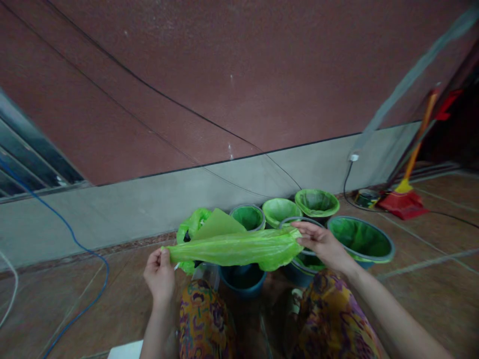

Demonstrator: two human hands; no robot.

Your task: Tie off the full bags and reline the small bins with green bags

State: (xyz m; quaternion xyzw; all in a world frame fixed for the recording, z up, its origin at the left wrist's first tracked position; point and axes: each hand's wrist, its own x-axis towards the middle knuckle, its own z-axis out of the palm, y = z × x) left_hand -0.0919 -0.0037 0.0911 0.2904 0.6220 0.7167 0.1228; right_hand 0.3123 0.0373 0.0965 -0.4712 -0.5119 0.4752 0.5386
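A green plastic bag (pixel 234 248) is stretched sideways between my hands, above my knees. My left hand (pixel 160 273) is closed, pinching the bag's left end. My right hand (pixel 322 244) grips its right end with the fingers curled over the edge. Under the bag stands a bare dark blue bin (pixel 242 280). Behind it sits a bunch of green bags (pixel 194 225) with a flat green sheet leaning on it.
Several small bins lined with green bags stand along the wall, one (pixel 248 217) in the middle and a larger one (pixel 361 240) at right. A red dustpan with broom (pixel 404 202) leans at far right. A blue cable (pixel 80 249) trails over the tiled floor at left.
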